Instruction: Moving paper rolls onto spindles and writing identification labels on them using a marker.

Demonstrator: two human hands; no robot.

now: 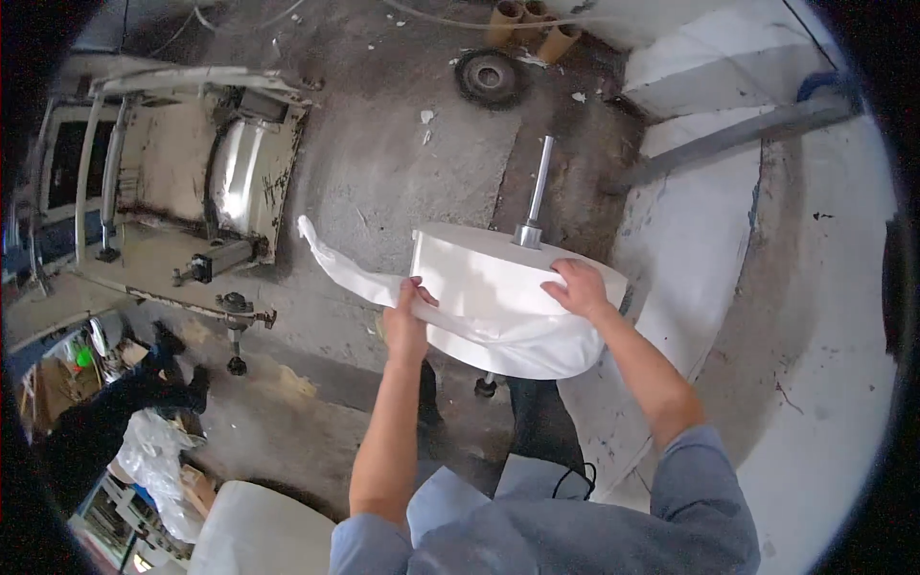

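Note:
In front of me a wide white roll (479, 278) sits on a metal shaft (541, 187), which stands out beyond its far flat side. A loose, crumpled white sheet (350, 278) trails off to the left and sags across the near side of the roll. My left hand (406, 316) is closed round this sheet at the roll's left edge, with the twisted end hanging beyond the fist. At the upper right of the roll, my right hand (578, 287) grips its edge, thumb on the white surface and fingers bent over the rim. Its fingertips are partly hidden.
A metal machine frame with a shiny roller (238, 177) stands at left. A dark round disc (490, 79) and brown cardboard tubes (522, 24) lie on the far floor. Another person's dark-clothed leg (125, 402) and clear plastic (158, 460) show lower left, near another white roll (254, 537).

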